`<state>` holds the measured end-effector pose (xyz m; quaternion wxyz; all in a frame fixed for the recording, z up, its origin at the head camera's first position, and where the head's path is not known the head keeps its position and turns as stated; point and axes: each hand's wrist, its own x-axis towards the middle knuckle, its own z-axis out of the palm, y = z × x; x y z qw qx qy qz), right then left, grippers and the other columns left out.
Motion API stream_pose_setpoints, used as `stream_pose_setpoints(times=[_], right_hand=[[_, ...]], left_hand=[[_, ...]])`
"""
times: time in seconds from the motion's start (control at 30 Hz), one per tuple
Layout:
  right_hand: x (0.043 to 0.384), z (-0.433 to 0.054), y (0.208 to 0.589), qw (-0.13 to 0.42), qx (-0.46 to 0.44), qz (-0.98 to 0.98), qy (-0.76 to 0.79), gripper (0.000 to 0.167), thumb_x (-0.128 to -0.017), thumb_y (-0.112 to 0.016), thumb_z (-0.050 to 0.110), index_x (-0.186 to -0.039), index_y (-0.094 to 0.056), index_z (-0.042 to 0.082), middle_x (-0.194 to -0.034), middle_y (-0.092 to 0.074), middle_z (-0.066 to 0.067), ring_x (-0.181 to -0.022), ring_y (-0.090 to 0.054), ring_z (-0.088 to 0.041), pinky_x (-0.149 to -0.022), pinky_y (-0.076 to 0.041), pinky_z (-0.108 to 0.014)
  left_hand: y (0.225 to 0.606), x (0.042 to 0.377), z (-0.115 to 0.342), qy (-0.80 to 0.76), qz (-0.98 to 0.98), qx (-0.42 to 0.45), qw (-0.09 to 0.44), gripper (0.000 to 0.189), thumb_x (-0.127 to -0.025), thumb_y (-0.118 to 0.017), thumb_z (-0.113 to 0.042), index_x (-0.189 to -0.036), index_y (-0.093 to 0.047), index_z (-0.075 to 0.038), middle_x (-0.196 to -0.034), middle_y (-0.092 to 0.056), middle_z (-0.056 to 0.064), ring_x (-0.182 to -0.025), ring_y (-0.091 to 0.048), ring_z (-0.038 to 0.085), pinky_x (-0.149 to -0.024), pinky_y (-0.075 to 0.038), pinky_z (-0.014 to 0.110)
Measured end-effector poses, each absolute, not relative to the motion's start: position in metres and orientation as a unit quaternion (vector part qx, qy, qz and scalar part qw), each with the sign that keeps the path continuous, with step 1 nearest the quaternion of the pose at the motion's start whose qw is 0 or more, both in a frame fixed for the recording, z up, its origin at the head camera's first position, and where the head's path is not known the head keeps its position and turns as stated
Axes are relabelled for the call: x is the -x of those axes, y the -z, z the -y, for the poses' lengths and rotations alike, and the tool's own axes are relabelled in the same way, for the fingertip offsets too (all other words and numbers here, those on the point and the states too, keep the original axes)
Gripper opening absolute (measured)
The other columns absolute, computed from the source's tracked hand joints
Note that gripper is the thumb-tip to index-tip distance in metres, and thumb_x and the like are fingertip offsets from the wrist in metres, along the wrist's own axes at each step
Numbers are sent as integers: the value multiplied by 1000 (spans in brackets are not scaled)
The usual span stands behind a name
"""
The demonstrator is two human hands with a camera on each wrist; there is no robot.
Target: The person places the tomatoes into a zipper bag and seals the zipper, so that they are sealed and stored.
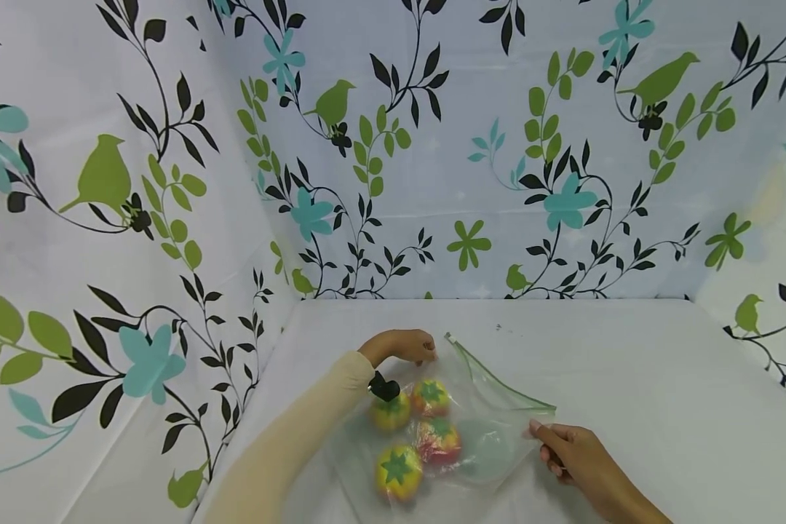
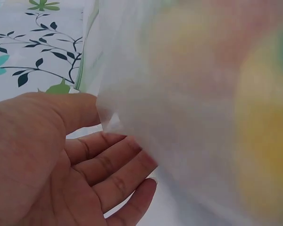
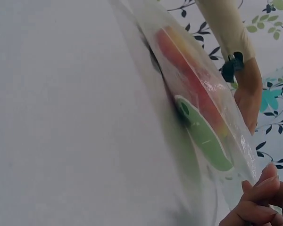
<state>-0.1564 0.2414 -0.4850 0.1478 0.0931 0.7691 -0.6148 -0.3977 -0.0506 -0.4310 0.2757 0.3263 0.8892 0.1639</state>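
A clear plastic zip bag (image 1: pixel 511 444) with a green seal strip (image 1: pixel 517 395) along its top edge lies on the white table. Inside are several yellow-and-red, tomato-like fruits (image 1: pixel 398 471) with green star-shaped tops. My left hand (image 1: pixel 402 346) pinches the bag's far left corner, thumb against fingers; the left wrist view shows its other fingers (image 2: pixel 118 183) lying behind the film. At the right end of the strip, my right hand (image 1: pixel 573 451) pinches the bag's edge. A pale green, white-rimmed oval shape (image 3: pixel 205 139) shows at the bag in the right wrist view.
The white tabletop (image 1: pixel 661 378) extends to both sides of the bag. Cloth printed with birds, leaves and flowers (image 1: pixel 465 145) stands at the back and sides. A dark band (image 1: pixel 384 387) sits on the left wrist, over a cream sleeve (image 1: pixel 301 437).
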Motion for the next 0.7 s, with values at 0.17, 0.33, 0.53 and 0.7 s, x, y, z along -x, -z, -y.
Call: stream_pose_setpoints(times=[0.17,0.33,0.53,0.7], right_hand=[[167,-252,484,147,-67,-777,608,61,-106,-59,52,-131,-67,-3,-78,-59,3,-63,-47,-7,-57,-44,-24],[180,-257,485,142,-61,-787,597,56,-106,-59,49,-129,-68,-2,-79,-59,3,-64,-48,-8,-57,-44,-23],[194,-259,486,124,-63,-802,581,48,-106,-61,47,-115,-70,0,-78,-59,2,-63,-48,-8,-55,-42,-23],[202,-257,487,121,-64,-812,568,46,-106,-62,46,-115,-70,1,-79,-61,1,-64,-48,-8,-55,-42,-24]], left_hand=[[435,391,70,-216,-886,-290,289,23,-106,-61,-25,-114,-61,-4,-97,-67,5,-91,-64,16,-84,-50,32],[437,385,87,-270,-873,-273,300,34,-103,-67,-21,-125,-54,1,-111,-71,14,-93,-69,19,-84,-53,31],[439,373,104,-298,-868,-264,298,45,-100,-70,-24,-132,-51,2,-113,-71,12,-97,-65,17,-88,-52,33],[446,358,117,-304,-870,-262,285,44,-99,-73,-27,-125,-50,-1,-94,-71,3,-92,-57,16,-84,-46,33]])
